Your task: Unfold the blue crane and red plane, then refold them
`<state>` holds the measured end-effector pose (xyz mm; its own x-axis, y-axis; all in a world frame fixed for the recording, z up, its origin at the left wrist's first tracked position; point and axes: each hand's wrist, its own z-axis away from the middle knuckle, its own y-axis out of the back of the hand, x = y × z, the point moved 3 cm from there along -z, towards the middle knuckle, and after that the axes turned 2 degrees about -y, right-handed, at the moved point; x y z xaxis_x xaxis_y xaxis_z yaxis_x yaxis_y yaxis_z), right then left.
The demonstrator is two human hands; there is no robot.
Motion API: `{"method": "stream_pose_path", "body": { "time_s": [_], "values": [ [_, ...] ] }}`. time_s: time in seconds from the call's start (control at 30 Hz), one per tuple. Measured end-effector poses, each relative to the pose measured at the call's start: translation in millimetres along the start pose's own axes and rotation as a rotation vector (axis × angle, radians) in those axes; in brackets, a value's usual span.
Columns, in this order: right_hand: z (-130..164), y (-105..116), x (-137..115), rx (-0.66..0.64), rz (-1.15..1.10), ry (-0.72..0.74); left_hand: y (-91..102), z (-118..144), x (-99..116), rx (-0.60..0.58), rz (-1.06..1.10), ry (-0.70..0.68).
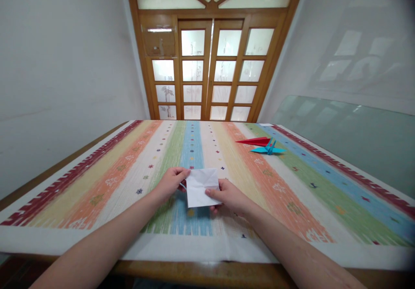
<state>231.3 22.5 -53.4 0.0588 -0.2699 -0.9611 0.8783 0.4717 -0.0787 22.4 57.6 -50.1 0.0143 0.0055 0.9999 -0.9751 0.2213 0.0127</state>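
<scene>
Head view, looking forward and down.

Left hand (171, 182): fingers curled, thumb and fingertips pinched on the left edge of the white folded paper sheet (201, 187). Closed on the paper; forearm enters from lower left.

Right hand (229, 197): thumb laid across the paper's lower right face, remaining fingers tucked beneath it. Gripping the same sheet; forearm enters from lower right.

White folded paper sheet: roughly square, faint crease lines on its upper face. Held between both hands just above the counter, over the blue and white stripes of the cloth, near the front edge. Whether its lower edge touches the cloth cannot be told.

Counter (201, 271): wooden, brown edge showing along the front. Covered by a striped woven tablecloth (129, 172) in dark red, yellow, orange, white, green and blue bands with small star and flower motifs.

Red folded paper figure (254, 141): flat, pointed, lying on the cloth at far right, well apart from the hands.

Blue folded paper crane (268, 149): wings spread, standing on the cloth just beside and in front of the red figure; the two appear to touch or nearly so.

Containers: none in view.

Surroundings: wooden door with frosted glass panes (212, 70) behind the counter; pale wall at left; a glass sheet (350, 137) leaning against the wall at right.
</scene>
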Motion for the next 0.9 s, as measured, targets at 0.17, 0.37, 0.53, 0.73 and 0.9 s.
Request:
{"method": "stream_pose_path", "body": {
  "time_s": [0.17, 0.37, 0.53, 0.73, 0.9],
  "values": [
    [-1, -4, 2, 0.019, -0.058, 0.022, -1.0, 2, -3, -0.091, -0.023, 0.042],
    [-2, -6, 0, 0.074, -0.033, 0.064, -14.3, 9, -12, -0.279, -0.097, 0.063],
    [-4, -1, -6, 0.138, 0.026, 0.146, -13.2, 12, -8, -0.35, -0.161, 0.175],
    [-7, 6, -6, 0.252, 0.039, 0.19, -9.3, 12, -5, -0.363, -0.207, 0.191],
    [-10, 13, -3, 0.264, 0.003, 0.191, -8.5, 8, -4, -0.302, -0.195, 0.16]
  ]
}}
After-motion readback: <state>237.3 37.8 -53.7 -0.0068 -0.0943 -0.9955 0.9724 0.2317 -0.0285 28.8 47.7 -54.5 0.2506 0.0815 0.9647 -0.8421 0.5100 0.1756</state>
